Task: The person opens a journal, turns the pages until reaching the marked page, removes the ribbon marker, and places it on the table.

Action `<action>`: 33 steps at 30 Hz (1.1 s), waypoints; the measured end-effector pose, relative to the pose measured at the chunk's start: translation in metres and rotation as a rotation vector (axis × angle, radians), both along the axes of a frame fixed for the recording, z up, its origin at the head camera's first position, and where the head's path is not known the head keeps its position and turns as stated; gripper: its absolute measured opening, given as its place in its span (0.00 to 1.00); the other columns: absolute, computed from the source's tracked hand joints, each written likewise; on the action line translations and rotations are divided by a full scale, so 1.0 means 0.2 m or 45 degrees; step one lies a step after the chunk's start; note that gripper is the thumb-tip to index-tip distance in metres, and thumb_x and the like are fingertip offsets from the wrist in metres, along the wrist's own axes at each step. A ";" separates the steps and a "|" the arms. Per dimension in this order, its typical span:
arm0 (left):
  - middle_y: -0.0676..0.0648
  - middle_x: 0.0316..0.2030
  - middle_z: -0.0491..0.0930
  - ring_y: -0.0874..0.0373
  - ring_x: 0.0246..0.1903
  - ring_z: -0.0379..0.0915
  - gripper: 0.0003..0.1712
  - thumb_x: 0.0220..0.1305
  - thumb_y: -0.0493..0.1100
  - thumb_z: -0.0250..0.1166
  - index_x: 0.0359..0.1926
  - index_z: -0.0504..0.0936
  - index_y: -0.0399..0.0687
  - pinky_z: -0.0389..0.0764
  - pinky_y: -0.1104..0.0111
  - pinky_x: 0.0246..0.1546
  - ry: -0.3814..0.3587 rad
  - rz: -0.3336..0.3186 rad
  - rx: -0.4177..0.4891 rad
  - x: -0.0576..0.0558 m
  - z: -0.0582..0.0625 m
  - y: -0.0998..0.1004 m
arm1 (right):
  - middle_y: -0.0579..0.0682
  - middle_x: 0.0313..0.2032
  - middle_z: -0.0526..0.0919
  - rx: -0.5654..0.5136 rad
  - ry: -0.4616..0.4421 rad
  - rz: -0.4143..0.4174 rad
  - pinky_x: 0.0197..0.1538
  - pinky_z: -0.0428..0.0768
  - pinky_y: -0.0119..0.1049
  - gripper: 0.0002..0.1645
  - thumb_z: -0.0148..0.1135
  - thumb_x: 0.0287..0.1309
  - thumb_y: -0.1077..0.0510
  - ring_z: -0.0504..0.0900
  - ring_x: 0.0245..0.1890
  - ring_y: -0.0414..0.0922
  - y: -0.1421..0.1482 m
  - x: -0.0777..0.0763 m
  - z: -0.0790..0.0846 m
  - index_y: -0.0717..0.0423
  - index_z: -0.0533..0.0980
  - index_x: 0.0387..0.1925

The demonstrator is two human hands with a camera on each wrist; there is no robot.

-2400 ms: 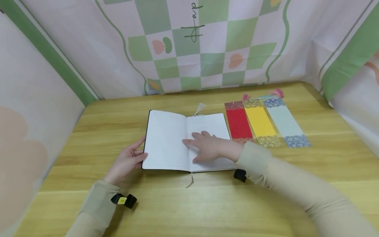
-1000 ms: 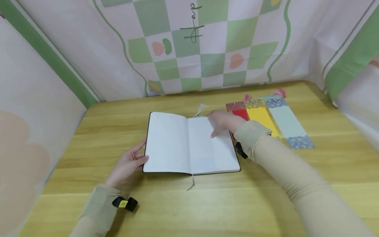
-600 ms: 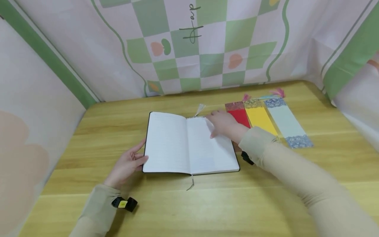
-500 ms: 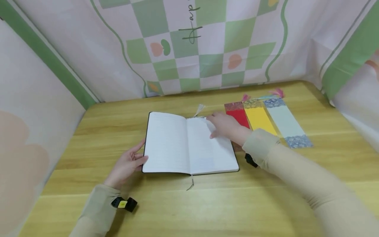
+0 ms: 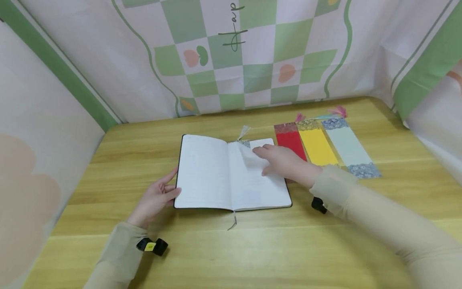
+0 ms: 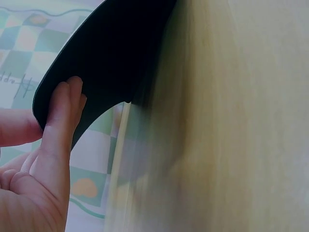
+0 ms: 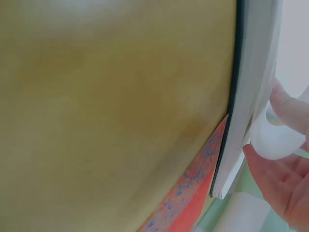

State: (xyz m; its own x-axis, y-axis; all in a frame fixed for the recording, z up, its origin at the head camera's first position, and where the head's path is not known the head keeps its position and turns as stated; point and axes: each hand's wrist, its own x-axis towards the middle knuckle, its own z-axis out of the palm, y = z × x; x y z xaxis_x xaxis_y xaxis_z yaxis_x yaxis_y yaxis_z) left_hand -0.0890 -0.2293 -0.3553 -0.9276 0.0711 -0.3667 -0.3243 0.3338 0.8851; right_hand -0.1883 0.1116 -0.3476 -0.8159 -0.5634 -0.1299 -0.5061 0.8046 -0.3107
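A notebook with a dark cover [image 6: 111, 48] lies open, its pages white. My left hand [image 5: 153, 200] grips its left edge, thumb on the page side and fingers flat behind the cover in the left wrist view. On the right side, my right hand [image 5: 285, 162] pinches the upper right corner of a page [image 5: 249, 160], which lifts and bends over. The right wrist view shows the page curled [image 7: 273, 145] between thumb and fingers. Beneath that page a bookmark's patterned end [image 5: 246, 143] peeks out at the top, with a white tassel [image 5: 244, 131]; its rest is covered.
Right of the notebook lie a red bookmark [image 5: 290, 142], a yellow bookmark [image 5: 317, 148] and a pale blue bookmark [image 5: 351, 146], with tassels at their far ends. A ribbon [image 5: 234, 220] hangs from the spine onto the wooden table [image 5: 252, 257]. A checked cloth [image 5: 234, 72] stands behind.
The right hand has gone from the middle of the right page to its top corner, then drawn the corner up and toward me, baring the bookmark's patterned end. The left hand keeps its grip.
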 end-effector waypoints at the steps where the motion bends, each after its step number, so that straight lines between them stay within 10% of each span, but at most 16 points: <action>1: 0.38 0.49 0.80 0.61 0.40 0.79 0.38 0.68 0.36 0.55 0.74 0.50 0.56 0.80 0.66 0.44 0.000 0.000 0.003 0.00 0.00 0.00 | 0.59 0.57 0.75 -0.017 0.010 0.014 0.56 0.75 0.50 0.40 0.72 0.48 0.59 0.75 0.56 0.55 0.01 0.01 0.00 0.58 0.67 0.64; 17: 0.43 0.43 0.82 0.64 0.36 0.79 0.38 0.68 0.35 0.55 0.74 0.49 0.53 0.80 0.70 0.40 0.024 -0.016 0.070 0.00 0.01 -0.01 | 0.57 0.54 0.77 -0.596 -0.185 -0.091 0.38 0.81 0.36 0.26 0.59 0.54 0.67 0.79 0.47 0.51 0.00 0.15 0.06 0.58 0.72 0.57; 33: 0.47 0.36 0.80 0.63 0.36 0.77 0.38 0.68 0.37 0.56 0.73 0.50 0.59 0.79 0.68 0.40 -0.007 -0.001 -0.005 0.01 0.01 0.00 | 0.61 0.70 0.52 -0.843 -0.753 -0.065 0.44 0.81 0.48 0.37 0.47 0.69 0.49 0.62 0.64 0.61 -0.14 0.22 0.15 0.51 0.48 0.74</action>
State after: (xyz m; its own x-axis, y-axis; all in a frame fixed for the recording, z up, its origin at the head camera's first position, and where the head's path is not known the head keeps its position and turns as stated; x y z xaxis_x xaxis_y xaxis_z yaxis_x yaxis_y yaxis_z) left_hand -0.0877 -0.2291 -0.3530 -0.9255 0.0701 -0.3723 -0.3292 0.3377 0.8818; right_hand -0.1448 0.0841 -0.3186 -0.7445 -0.6374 -0.1987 -0.0837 0.3844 -0.9194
